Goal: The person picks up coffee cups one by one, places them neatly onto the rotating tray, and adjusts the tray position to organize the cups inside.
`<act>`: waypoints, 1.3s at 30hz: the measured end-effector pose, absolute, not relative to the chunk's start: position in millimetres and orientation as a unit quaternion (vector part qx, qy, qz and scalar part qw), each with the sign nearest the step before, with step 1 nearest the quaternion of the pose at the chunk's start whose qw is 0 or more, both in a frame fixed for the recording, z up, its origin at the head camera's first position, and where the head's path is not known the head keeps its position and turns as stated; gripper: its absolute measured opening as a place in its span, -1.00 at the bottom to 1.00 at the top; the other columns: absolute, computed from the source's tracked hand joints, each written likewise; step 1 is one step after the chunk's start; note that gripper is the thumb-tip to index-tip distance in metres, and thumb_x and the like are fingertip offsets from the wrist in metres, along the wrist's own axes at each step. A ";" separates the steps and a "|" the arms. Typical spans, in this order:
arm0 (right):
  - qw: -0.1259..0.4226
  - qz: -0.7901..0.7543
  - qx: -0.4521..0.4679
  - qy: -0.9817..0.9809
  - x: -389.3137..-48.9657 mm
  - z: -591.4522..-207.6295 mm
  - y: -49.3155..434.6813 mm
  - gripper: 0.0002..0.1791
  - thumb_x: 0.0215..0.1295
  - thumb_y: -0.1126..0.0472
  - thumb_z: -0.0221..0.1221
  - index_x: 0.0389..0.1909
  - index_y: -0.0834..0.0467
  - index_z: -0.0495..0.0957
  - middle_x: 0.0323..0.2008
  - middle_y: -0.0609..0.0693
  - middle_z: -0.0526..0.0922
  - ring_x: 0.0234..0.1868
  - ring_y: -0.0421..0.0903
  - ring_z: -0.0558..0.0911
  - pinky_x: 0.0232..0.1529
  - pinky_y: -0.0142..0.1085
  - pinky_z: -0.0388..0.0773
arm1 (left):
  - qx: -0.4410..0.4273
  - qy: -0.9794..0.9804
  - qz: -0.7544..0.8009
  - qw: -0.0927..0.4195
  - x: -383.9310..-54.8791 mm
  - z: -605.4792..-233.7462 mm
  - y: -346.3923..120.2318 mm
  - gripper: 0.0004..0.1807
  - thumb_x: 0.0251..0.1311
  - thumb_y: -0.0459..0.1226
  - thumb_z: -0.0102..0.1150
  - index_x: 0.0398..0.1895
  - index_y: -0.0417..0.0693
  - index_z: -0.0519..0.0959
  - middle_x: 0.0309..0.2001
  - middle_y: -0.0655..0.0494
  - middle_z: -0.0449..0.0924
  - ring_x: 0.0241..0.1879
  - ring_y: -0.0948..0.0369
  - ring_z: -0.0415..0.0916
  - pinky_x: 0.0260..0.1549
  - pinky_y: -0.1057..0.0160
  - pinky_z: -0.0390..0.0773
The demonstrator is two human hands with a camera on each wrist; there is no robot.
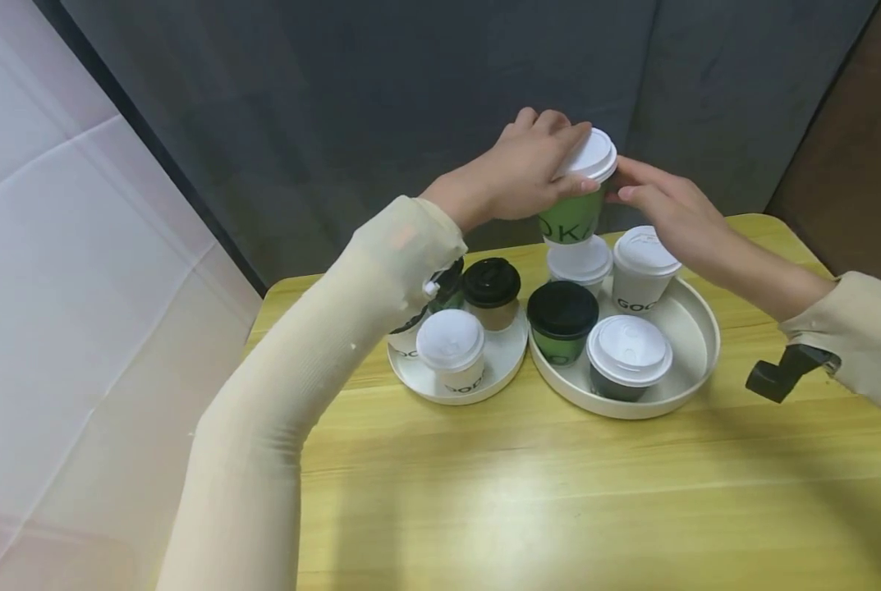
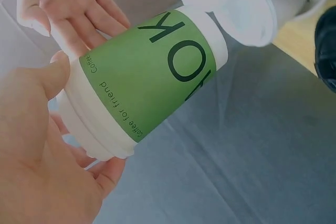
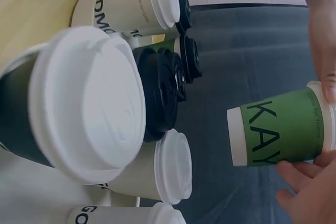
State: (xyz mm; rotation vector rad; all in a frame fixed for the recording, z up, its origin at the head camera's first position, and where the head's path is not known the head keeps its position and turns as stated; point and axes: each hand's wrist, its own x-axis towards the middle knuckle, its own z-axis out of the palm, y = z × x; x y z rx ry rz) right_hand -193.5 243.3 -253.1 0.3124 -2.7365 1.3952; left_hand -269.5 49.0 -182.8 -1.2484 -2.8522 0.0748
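Note:
My left hand (image 1: 532,168) grips a green paper coffee cup (image 1: 571,215) by its white lid, thumb and fingers spread around the lid. The cup is raised above the far side of the larger tray, over a white-lidded cup (image 1: 580,261); green sleeve and dark lettering show in the left wrist view. My right hand (image 1: 669,201) reaches in from the other side with its fingers extended and fingertips right at the cup's side. In the right wrist view, that hand's fingers (image 3: 296,174) overlap the lower edge of the green sleeve.
A larger round tray (image 1: 709,336) holds several cups, among them a black-lidded green cup (image 1: 562,320) and a white-lidded dark cup (image 1: 627,357). To its left, a smaller plate (image 1: 510,361) carries more lidded cups. Both stand on a wooden table (image 1: 529,492) before a grey curtain (image 1: 410,123).

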 end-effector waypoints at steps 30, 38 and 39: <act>0.083 0.461 0.099 -0.878 -142.9 -290.8 286.1 -0.45 0.59 0.08 -0.27 0.54 -0.23 0.04 0.46 0.10 0.32 0.32 -0.48 0.32 0.57 -0.20 0.06 | -0.461 -0.884 0.065 0.047 -240.8 -205.6 92.1 -0.14 0.35 0.32 -0.25 0.59 0.14 -0.01 0.55 0.07 0.06 0.42 0.16 0.09 0.42 0.25 0.17; 0.088 0.460 0.092 -0.879 -129.4 -306.3 296.7 -0.46 0.60 0.04 -0.27 0.54 -0.29 0.01 0.46 -0.08 0.34 0.31 -0.53 0.29 0.35 -0.59 0.12 | -0.478 -0.873 0.082 0.057 -234.4 -216.9 104.5 -0.14 0.34 0.33 -0.25 0.58 0.14 0.00 0.54 0.08 0.09 0.42 0.16 0.11 0.41 0.27 0.19; 0.091 0.457 0.091 -0.880 -128.1 -308.1 297.7 -0.46 0.60 0.04 -0.26 0.54 -0.29 0.02 0.44 -0.10 0.35 0.31 -0.53 0.29 0.24 -0.67 0.14 | -0.479 -0.872 0.083 0.059 -233.7 -218.4 105.7 -0.14 0.34 0.34 -0.25 0.58 0.15 0.00 0.54 0.09 0.10 0.42 0.16 0.11 0.40 0.27 0.19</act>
